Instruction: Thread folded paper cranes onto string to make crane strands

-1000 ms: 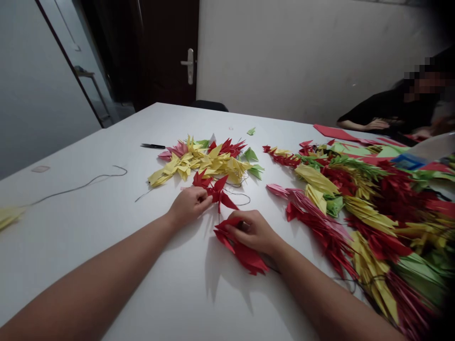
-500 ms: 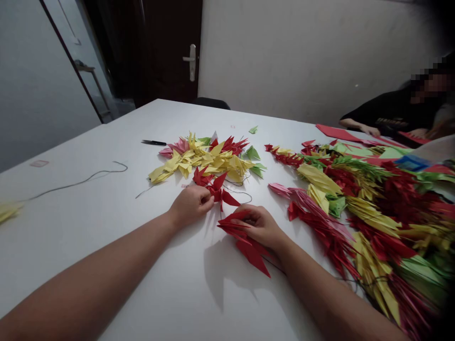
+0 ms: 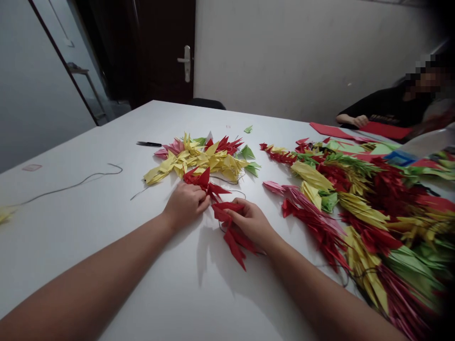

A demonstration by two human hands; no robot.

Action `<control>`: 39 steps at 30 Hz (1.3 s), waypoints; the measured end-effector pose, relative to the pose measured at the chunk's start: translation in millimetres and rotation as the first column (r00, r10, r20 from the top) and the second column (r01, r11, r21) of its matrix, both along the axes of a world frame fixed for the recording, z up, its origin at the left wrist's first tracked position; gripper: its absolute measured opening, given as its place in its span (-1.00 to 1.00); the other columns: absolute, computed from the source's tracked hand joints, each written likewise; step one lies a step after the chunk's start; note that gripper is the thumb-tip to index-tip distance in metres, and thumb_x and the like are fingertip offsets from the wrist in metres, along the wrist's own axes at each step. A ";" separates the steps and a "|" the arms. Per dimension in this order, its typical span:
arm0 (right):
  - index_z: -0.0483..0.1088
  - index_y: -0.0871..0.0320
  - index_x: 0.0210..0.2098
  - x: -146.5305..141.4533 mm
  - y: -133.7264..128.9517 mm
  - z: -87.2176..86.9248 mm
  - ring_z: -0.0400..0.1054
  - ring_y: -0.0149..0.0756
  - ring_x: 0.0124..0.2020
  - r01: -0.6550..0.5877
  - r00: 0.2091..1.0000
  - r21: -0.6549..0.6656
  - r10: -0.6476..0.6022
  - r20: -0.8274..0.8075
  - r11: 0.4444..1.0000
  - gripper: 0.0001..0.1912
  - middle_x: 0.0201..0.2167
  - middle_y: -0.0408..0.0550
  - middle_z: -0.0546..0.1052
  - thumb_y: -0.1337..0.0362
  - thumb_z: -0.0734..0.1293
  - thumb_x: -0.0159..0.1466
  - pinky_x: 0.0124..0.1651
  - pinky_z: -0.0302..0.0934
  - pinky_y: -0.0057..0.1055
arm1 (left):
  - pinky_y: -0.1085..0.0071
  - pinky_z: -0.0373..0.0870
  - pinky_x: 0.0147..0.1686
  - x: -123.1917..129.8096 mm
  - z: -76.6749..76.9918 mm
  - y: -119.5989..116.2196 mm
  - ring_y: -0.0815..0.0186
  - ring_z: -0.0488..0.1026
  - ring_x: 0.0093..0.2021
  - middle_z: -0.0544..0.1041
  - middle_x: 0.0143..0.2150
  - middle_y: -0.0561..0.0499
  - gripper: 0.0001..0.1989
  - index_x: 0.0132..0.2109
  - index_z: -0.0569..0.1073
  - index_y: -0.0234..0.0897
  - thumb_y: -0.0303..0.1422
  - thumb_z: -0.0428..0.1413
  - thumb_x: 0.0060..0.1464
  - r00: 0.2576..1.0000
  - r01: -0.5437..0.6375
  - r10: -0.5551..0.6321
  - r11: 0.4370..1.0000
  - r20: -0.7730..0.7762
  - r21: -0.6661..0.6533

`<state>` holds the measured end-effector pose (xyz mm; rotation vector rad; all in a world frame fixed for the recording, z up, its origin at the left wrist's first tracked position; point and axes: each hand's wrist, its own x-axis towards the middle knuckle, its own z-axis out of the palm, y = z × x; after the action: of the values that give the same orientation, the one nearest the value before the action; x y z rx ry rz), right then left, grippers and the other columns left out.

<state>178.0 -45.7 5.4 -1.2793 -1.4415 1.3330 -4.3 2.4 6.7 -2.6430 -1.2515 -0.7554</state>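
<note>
My left hand (image 3: 187, 204) is closed at the lower end of some red folded-paper cranes (image 3: 199, 180), its fingertips partly hidden. Close by on the right, my right hand (image 3: 250, 222) pinches other red paper cranes (image 3: 232, 239), whose pointed wings hang below the fingers. A thin dark string (image 3: 221, 226) shows beside these cranes and seems to run through them. Just beyond my hands lies a pile of yellow paper cranes (image 3: 192, 158), with red, pink and green ones among them.
Strung cranes (image 3: 309, 218) in several colours cover the right side of the white table (image 3: 88, 199). Small black scissors or snips (image 3: 149, 143) lie beyond my left hand. A loose string (image 3: 78, 182) lies at the left. A person (image 3: 384, 104) handles red paper at the far right.
My right hand has moved left with its red cranes, closer to my left hand. The view has shifted slightly. The other person's hand has moved on the red paper.
</note>
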 end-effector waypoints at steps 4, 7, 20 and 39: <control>0.22 0.21 -0.53 4.4 1.7 -2.1 0.22 -0.43 -0.54 0.010 0.973 0.241 -0.065 0.223 0.971 -0.76 -0.60 -0.14 0.34 0.16 0.28 0.10 -0.50 0.07 -0.52 | 0.37 0.13 -0.38 -0.2 5.8 -6.6 0.33 0.23 -0.47 0.34 -0.51 -0.02 -0.70 -0.51 0.31 -0.33 -0.28 -0.12 0.10 0.991 -0.023 0.021 1.000 0.133 0.015; 0.22 0.21 -0.54 6.9 3.9 -4.5 0.14 -0.46 -0.55 0.001 0.957 0.320 -0.093 0.274 0.947 -0.75 -0.62 -0.15 0.32 0.16 0.24 0.13 -0.50 0.02 -0.53 | 0.36 0.13 -0.39 1.9 8.3 -15.1 0.33 0.23 -0.47 0.31 -0.52 -0.01 -0.59 -0.53 0.28 -0.32 -0.11 -0.14 0.09 0.979 0.105 -0.113 0.993 0.169 0.053; 0.21 0.22 -0.49 8.2 5.7 -2.5 0.13 -0.49 -0.54 -0.009 1.000 0.174 0.012 -0.020 0.985 -0.72 -0.57 -0.18 0.28 0.12 0.32 0.08 -0.48 0.04 -0.55 | 0.40 0.21 -0.36 10.1 4.7 -21.5 0.32 0.29 -0.41 0.40 -0.48 -0.04 -0.70 -0.45 0.34 -0.34 -0.32 -0.15 0.14 0.939 0.266 -0.228 0.956 0.259 -0.123; 0.28 0.22 -0.46 8.6 10.3 -1.0 0.20 -0.53 -0.59 0.026 0.984 0.010 -0.024 -0.175 1.000 -0.82 -0.60 -0.18 0.35 0.26 0.35 0.01 -0.53 0.08 -0.59 | 0.48 0.24 -0.44 11.8 3.1 -15.9 0.36 0.37 -0.42 0.47 -0.39 0.02 -0.82 -0.29 0.38 -0.33 -0.29 0.02 0.00 0.868 0.155 0.107 0.870 0.486 -0.467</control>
<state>186.6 -35.4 4.4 -1.1391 -1.3060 1.3818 7.5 -13.5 9.7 -2.9658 -1.7444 -1.3578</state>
